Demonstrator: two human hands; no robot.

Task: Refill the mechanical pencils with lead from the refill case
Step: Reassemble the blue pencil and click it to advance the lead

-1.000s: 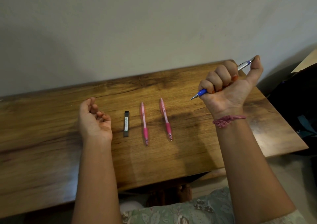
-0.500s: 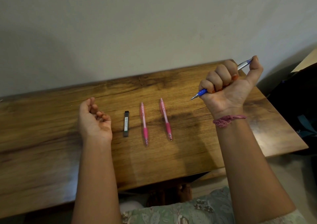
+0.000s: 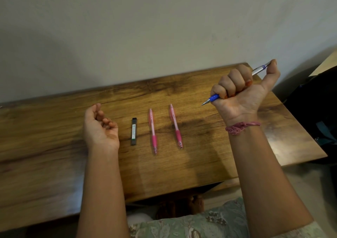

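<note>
In right hand (image 3: 242,93), blue pencil (image 3: 213,98), fingers (image 3: 231,81) wrapped around.

gap: refill case (image 3: 134,131) | pink pencils (image 3: 152,130) | narrow, bare wood around

The refill case (image 3: 134,131) is lying on the table (image 3: 54,164), with the two pencils (image 3: 153,131) (image 3: 175,126) lying side by side to its right. The left hand (image 3: 100,126) is resting on the table just left of the case. The right hand (image 3: 242,93) is holding a third pencil (image 3: 213,97) above the table, well right of the case.
</note>
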